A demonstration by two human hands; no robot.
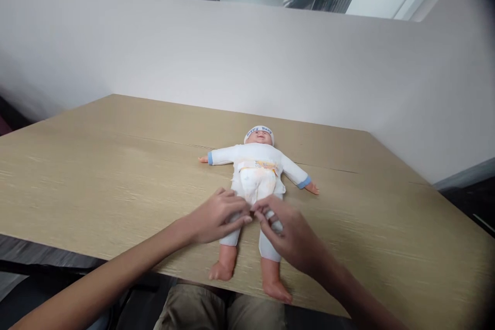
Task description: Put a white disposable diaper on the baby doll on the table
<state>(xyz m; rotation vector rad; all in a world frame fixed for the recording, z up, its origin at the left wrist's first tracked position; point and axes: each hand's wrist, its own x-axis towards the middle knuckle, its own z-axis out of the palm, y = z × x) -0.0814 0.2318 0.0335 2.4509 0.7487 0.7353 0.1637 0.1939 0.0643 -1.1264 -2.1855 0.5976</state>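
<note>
A baby doll (259, 153) in a white outfit with blue cuffs lies on its back on the table, head away from me, arms spread and bare feet towards me. Around its hips is a white diaper (257, 181) with an orange-patterned waistband. My left hand (226, 214) reaches over one thigh, its fingers curled and closed at the diaper's lower edge between the legs. Opposite it, my right hand (284, 227) pinches the same lower edge with thumb and fingertips. The fingers partly hide the edge they hold.
The wooden table (116, 165) has thin seams across its far part. Behind it stands a pale partition wall (193, 56), with a room seen above. My lap in khaki trousers (197, 309) is below the near edge.
</note>
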